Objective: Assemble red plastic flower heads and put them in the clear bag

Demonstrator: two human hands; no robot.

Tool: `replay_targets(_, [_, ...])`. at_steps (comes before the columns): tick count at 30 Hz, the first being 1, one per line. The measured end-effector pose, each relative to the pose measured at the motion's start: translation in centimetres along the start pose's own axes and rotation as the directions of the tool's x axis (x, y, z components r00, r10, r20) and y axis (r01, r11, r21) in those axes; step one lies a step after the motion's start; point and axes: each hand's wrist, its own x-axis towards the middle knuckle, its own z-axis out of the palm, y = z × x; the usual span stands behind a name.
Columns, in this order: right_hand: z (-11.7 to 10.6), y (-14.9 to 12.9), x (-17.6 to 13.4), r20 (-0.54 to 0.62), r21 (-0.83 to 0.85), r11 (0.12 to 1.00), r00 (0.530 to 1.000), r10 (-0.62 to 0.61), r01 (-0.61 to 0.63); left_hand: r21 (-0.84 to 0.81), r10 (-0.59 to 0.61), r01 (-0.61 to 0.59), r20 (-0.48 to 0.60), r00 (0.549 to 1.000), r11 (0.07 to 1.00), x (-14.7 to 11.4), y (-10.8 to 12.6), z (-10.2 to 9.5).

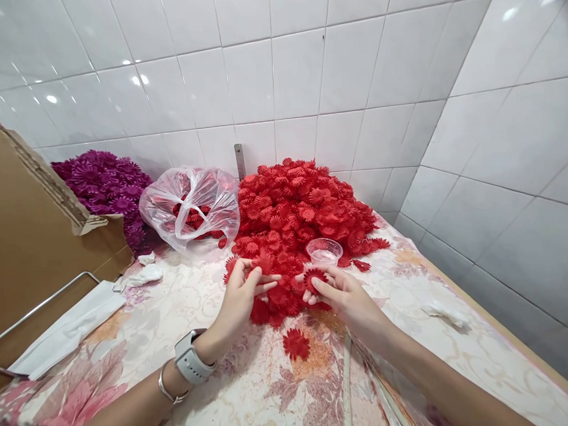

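Observation:
My left hand (249, 282) pinches a thin red fabric flower (262, 264) between thumb and fingers. Facing it, my right hand (336, 289) has its thumb and fingers closed on another red fabric flower (314, 279) with a dark centre. Both hands hover at the front of a big heap of red fabric flowers (302, 200). Just behind my right hand stands a small clear plastic cup (324, 252) with something whitish in it. One single red flower (296, 343) lies apart on the floral tablecloth (238, 388), nearer to me.
Left of the heap sits a clear plastic bag (191, 210) with red flowers inside, then a purple flower heap (106, 188). A cardboard box (41, 209) stands far left. Thin stems (383, 390) lie below my right forearm. Crumpled white tissue (443, 313) lies at right. Tiled walls (297, 69) bound the table.

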Motion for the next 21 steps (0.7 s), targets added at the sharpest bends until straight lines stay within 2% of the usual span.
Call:
replay_targets(1, [-0.1,0.0,0.0,-0.002,0.008,1.000,1.000,0.019,-0.019,0.166,0.098,-0.097,0.006,0.995,0.981,0.2,0.2,-0.3])
replay_targets(2, [-0.1,0.0,0.0,0.001,0.019,0.999,0.999,0.040,-0.040,0.336,0.206,-0.202,0.024,0.978,0.920,0.3,0.4,-0.6])
replay_targets(4, [0.0,0.0,-0.1,0.015,0.046,0.996,0.997,0.071,-0.071,0.596,0.396,-0.362,0.080,0.915,0.716,0.6,0.7,-1.0])
replay_targets(6, [0.1,-0.2,-0.2,0.034,0.059,0.995,0.996,0.082,-0.084,0.713,0.485,-0.415,0.121,0.866,0.565,0.7,0.7,-1.3])
replay_targets(8, [0.3,-0.3,-0.3,0.054,0.049,0.995,0.995,0.088,-0.090,0.731,0.492,-0.437,0.158,0.856,0.525,0.5,0.5,-1.2])
replay_targets(12, [0.7,-0.3,-0.4,0.056,-0.003,0.996,0.994,0.090,-0.090,0.641,0.425,-0.490,0.270,0.864,0.590,-0.4,0.4,-0.6])
replay_targets(16, [0.9,-0.1,-0.5,0.046,-0.067,0.996,0.997,0.064,-0.061,0.541,0.265,-0.435,0.365,0.892,0.720,-1.3,0.6,0.3])
replay_targets(21, [1.0,0.0,-0.5,0.054,-0.093,0.994,0.996,0.068,-0.063,0.483,0.178,-0.346,0.360,0.916,0.804,-1.4,0.7,0.5])
